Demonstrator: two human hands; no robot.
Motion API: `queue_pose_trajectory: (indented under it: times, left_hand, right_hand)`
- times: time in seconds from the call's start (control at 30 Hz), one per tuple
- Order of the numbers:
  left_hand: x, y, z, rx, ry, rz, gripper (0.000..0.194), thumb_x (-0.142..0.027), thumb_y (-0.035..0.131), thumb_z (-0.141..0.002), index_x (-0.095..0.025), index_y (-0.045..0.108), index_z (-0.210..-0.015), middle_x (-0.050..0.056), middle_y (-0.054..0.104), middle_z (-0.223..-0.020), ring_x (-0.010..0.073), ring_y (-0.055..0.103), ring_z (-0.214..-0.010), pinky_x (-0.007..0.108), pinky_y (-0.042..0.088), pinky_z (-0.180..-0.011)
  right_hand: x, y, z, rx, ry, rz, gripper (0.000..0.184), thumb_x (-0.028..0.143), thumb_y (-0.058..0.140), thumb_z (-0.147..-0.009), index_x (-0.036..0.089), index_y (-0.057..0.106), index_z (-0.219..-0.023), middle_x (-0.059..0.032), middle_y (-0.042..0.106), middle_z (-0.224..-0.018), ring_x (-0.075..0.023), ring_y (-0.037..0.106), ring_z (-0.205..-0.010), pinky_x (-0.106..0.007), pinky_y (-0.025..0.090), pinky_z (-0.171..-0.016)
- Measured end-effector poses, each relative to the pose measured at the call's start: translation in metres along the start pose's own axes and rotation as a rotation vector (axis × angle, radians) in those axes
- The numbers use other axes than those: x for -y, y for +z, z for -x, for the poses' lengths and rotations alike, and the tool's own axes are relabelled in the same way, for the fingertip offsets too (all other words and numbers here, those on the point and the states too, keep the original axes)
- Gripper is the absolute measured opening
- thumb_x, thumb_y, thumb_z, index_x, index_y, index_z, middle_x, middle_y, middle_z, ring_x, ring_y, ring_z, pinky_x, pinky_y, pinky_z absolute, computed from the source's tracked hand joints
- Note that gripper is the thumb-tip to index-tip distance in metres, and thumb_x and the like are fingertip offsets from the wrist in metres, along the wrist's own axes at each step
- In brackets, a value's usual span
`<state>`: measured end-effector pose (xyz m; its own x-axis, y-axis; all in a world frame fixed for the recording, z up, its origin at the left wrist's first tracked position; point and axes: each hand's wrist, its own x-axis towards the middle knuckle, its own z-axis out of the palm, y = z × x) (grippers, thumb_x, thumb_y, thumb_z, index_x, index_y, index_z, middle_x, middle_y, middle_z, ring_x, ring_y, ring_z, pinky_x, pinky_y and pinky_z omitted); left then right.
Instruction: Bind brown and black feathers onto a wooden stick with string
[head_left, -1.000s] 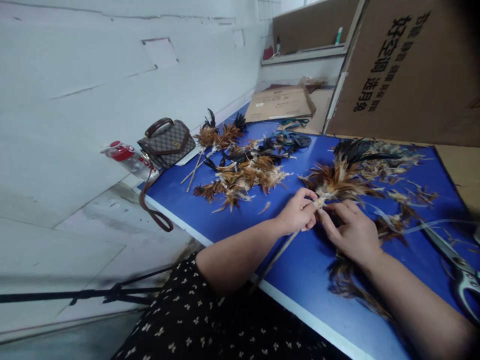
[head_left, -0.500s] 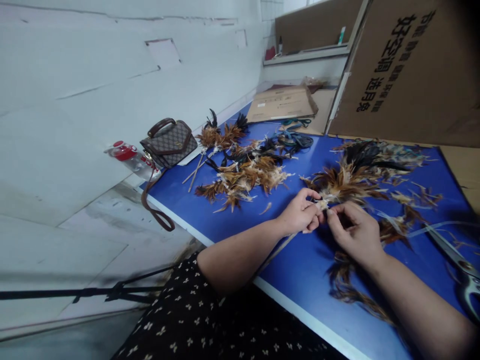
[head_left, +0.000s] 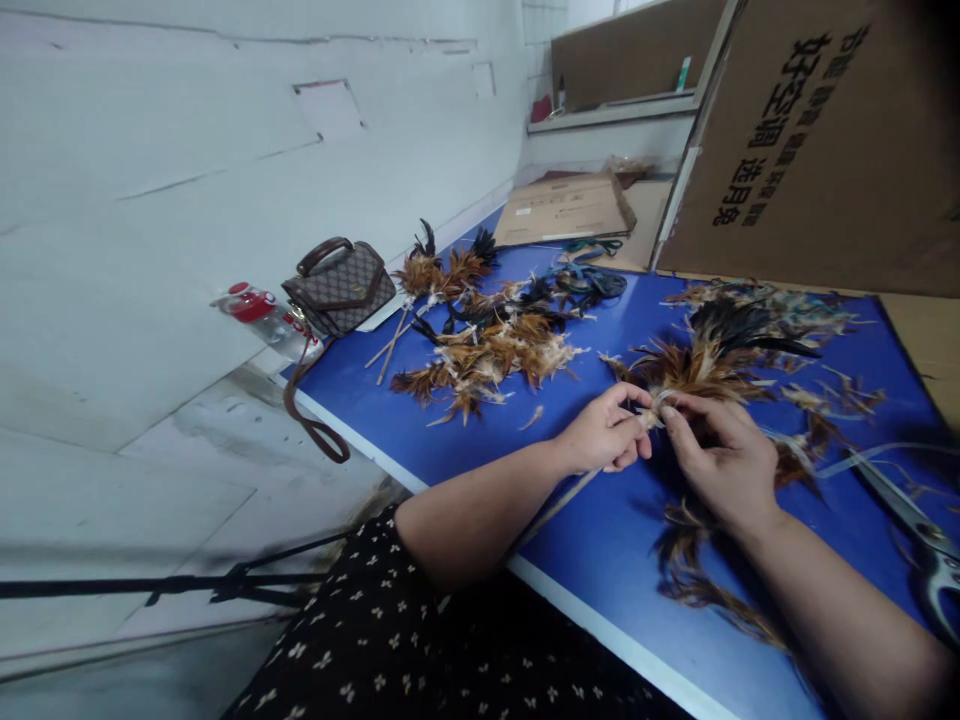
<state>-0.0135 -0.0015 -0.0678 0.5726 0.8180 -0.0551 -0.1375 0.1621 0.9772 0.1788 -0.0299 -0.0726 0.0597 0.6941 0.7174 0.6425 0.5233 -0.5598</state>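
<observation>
My left hand (head_left: 606, 433) is closed around a thin stick (head_left: 559, 497) just below a bunch of brown and black feathers (head_left: 701, 362) that fans out to the right over the blue table (head_left: 480, 440). My right hand (head_left: 726, 455) pinches a pale strip at the base of the feathers, fingertips touching the left hand's. The stick runs down-left toward the table's white front edge. More dark feathers (head_left: 697, 575) lie under my right forearm.
A heap of brown feathers (head_left: 487, 355) and two finished feather sticks (head_left: 424, 280) lie at left. A small brown handbag (head_left: 339, 285) and a red-capped bottle (head_left: 259, 312) sit at the far corner. Scissors (head_left: 919, 540) lie at right. Big cardboard boxes (head_left: 817, 140) stand behind.
My right hand has shifted up and right along the feather base, working the pale strip. The feather bunch has turned a little. My left hand keeps its grip.
</observation>
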Motion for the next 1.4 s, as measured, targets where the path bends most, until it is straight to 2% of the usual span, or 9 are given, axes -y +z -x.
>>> queue_pose_trajectory:
  times: [0.2, 0.4, 0.6, 0.77, 0.87, 0.97, 1.1, 1.23, 1.4]
  left_hand:
    - [0.003, 0.002, -0.001, -0.006, 0.001, -0.038, 0.053, -0.061, 0.076, -0.097, -0.027, 0.046, -0.124, -0.009, 0.066, -0.07, 0.0087, 0.051, -0.041, 0.018, 0.037, -0.044]
    - [0.0, 0.006, 0.002, -0.054, -0.003, -0.108, 0.054, -0.066, 0.078, -0.095, -0.027, 0.052, -0.122, -0.008, 0.065, -0.073, 0.0084, 0.054, -0.046, 0.017, 0.039, -0.045]
    - [0.012, 0.007, -0.001, -0.235, -0.011, -0.224, 0.037, -0.056, 0.073, -0.1, -0.025, 0.065, -0.121, -0.007, 0.063, -0.073, 0.0083, 0.052, -0.047, 0.019, 0.04, -0.047]
    - [0.013, 0.001, -0.004, -0.412, 0.227, -0.434, 0.017, -0.035, 0.085, -0.093, -0.021, 0.082, -0.102, 0.002, 0.066, -0.088, 0.0139, 0.063, -0.079, 0.026, 0.057, -0.078]
    - [0.012, -0.004, -0.005, -0.417, 0.34, -0.516, 0.011, -0.031, 0.087, -0.091, -0.02, 0.084, -0.093, 0.004, 0.065, -0.094, 0.0157, 0.064, -0.088, 0.029, 0.057, -0.089]
    - [0.017, -0.007, -0.009, -0.385, 0.298, -0.457, 0.013, -0.03, 0.083, -0.093, -0.018, 0.08, -0.091, 0.004, 0.068, -0.096, 0.0129, 0.061, -0.079, 0.027, 0.055, -0.08]
    - [0.025, -0.004, -0.013, -0.368, 0.2, -0.345, 0.012, -0.026, 0.079, -0.094, -0.017, 0.071, -0.09, 0.001, 0.069, -0.083, 0.0113, 0.06, -0.072, 0.023, 0.05, -0.07]
    - [0.019, 0.0, -0.012, -0.392, 0.139, -0.24, 0.018, -0.028, 0.083, -0.091, -0.017, 0.069, -0.087, -0.002, 0.065, -0.073, 0.009, 0.054, -0.066, 0.021, 0.042, -0.064]
    - [0.009, 0.011, -0.009, -0.465, 0.041, 0.046, 0.013, -0.016, 0.08, -0.087, -0.016, 0.067, -0.084, -0.002, 0.068, -0.07, 0.0089, 0.058, -0.065, 0.022, 0.045, -0.069]
  right_hand:
    - [0.0, 0.001, 0.0, 0.022, -0.013, -0.058, 0.011, 0.035, 0.075, -0.108, 0.027, 0.082, -0.104, -0.0071, 0.086, -0.099, -0.0264, 0.081, -0.087, -0.044, 0.065, -0.083]
    - [-0.01, 0.003, 0.009, 0.046, 0.116, -0.1, 0.018, 0.041, 0.073, -0.109, 0.027, 0.083, -0.11, -0.0067, 0.088, -0.101, -0.0269, 0.083, -0.087, -0.045, 0.068, -0.086]
    - [-0.013, 0.003, 0.014, 0.084, 0.19, -0.143, 0.022, 0.047, 0.073, -0.11, 0.027, 0.081, -0.11, -0.0056, 0.086, -0.093, -0.0252, 0.081, -0.079, -0.04, 0.067, -0.076]
    - [-0.013, 0.004, 0.013, 0.092, 0.192, -0.172, 0.022, 0.047, 0.074, -0.108, 0.026, 0.081, -0.108, -0.0049, 0.084, -0.09, -0.0222, 0.078, -0.071, -0.037, 0.065, -0.07]
    - [-0.012, 0.004, 0.013, 0.088, 0.203, -0.182, 0.022, 0.047, 0.075, -0.108, 0.026, 0.081, -0.107, -0.0052, 0.084, -0.091, -0.0201, 0.074, -0.067, -0.035, 0.062, -0.065]
    - [-0.006, 0.003, 0.011, 0.087, 0.271, -0.248, 0.025, 0.05, 0.077, -0.107, 0.025, 0.08, -0.105, -0.0033, 0.08, -0.08, -0.0179, 0.066, -0.056, -0.033, 0.056, -0.054]
    - [0.003, 0.001, 0.006, 0.134, 0.369, -0.42, 0.027, 0.053, 0.079, -0.106, 0.026, 0.079, -0.104, -0.0039, 0.081, -0.085, -0.016, 0.062, -0.052, -0.032, 0.055, -0.049]
    - [0.006, 0.001, 0.003, 0.225, 0.457, -0.61, 0.029, 0.055, 0.08, -0.105, 0.028, 0.073, -0.103, 0.0041, 0.067, -0.062, -0.0169, 0.058, -0.046, -0.033, 0.058, -0.05]
    - [0.006, 0.004, 0.001, 0.239, 0.531, -0.691, 0.035, 0.06, 0.081, -0.102, 0.028, 0.071, -0.099, 0.0007, 0.072, -0.081, -0.0134, 0.052, -0.047, -0.031, 0.054, -0.045]
